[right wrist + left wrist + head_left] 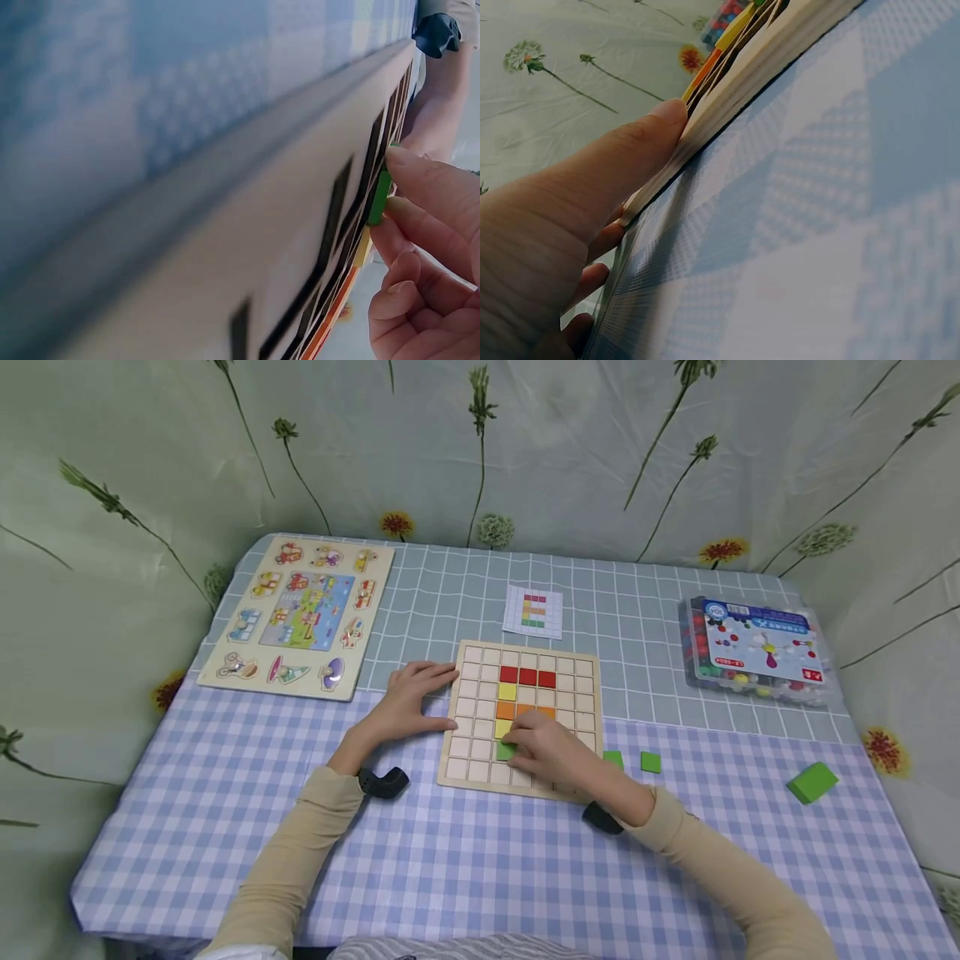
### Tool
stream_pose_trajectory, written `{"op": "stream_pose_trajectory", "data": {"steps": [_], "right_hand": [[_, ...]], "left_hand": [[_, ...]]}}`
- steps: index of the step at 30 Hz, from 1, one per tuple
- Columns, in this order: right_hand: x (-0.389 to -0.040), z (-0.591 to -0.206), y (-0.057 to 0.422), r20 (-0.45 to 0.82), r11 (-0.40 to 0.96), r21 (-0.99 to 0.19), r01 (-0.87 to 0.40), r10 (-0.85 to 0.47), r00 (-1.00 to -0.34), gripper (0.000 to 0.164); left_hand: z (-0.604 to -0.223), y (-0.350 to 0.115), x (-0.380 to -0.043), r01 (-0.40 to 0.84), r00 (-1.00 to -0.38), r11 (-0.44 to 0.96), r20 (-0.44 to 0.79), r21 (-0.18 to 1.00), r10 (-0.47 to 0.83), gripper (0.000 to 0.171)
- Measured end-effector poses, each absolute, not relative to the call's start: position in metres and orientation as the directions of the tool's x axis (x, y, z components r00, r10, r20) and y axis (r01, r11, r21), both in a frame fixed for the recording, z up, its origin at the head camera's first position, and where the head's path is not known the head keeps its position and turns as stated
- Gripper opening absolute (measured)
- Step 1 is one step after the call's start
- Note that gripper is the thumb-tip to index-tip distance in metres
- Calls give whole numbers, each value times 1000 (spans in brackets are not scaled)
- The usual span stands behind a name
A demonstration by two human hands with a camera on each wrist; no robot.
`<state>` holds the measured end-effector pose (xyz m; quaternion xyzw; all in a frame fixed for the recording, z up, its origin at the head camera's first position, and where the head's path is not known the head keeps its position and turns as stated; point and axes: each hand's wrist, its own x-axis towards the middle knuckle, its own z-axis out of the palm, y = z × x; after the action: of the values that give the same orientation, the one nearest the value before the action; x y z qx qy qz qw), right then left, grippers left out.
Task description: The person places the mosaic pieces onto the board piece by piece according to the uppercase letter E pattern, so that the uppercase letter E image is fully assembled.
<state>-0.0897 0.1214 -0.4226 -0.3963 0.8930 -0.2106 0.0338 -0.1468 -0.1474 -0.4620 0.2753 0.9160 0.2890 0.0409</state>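
Observation:
A square wooden grid board (585, 700) lies flat on the table. Red tiles (527, 677) form a row on it, with a yellow tile (507, 692), orange tiles (506, 710) and another yellow tile (502, 728) below. My right hand (546, 745) pinches a green square tile (379, 199) between thumb and fingertips at the lower part of the grid, and covers some cells. My left hand (408, 703) rests at the board's left edge, fingers spread; in the left wrist view the thumb (641, 142) touches the wooden side.
Two green tiles (650, 762) lie by the board's right edge, and a green block (812, 782) farther right. Behind the board sits a pattern card (553, 622). A knobbed picture puzzle (315, 689) occupies the back left, a clear plastic box (761, 647) the back right.

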Motion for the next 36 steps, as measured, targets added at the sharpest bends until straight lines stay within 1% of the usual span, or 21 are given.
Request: {"op": "stream_pose_trajectory", "data": {"steps": [5, 8, 11, 17, 20, 27, 31, 36], "right_hand": [[-89, -422, 118, 74, 613, -411, -674, -715, -696, 22], [-90, -422, 116, 81, 615, -413, -672, -710, -700, 22], [-90, -422, 116, 112, 616, -416, -669, -695, -710, 22], [-94, -425, 119, 199, 623, -392, -677, -661, -723, 13], [-95, -427, 120, 208, 617, -389, -684, -664, -718, 11], [-95, -427, 121, 206, 635, -380, -673, -651, -731, 16], [-95, -427, 121, 207, 627, -373, -684, -662, -720, 15], [-93, -424, 128, 229, 636, -382, -670, -637, -736, 16]], "left_hand": [[-462, -147, -147, 481, -845, 681, 86, 552, 527, 82], [-462, -148, -147, 482, -845, 679, 90, 554, 526, 82], [-462, -148, -147, 481, -845, 675, 91, 559, 527, 82], [-462, -148, -147, 482, -845, 674, 93, 560, 527, 81], [-463, -148, -147, 482, -845, 674, 93, 559, 527, 81], [-463, -148, -147, 487, -844, 676, 98, 553, 528, 81], [-463, -148, -147, 487, -844, 675, 98, 554, 528, 81], [-462, -148, -147, 494, -840, 674, 101, 549, 533, 82]]}}
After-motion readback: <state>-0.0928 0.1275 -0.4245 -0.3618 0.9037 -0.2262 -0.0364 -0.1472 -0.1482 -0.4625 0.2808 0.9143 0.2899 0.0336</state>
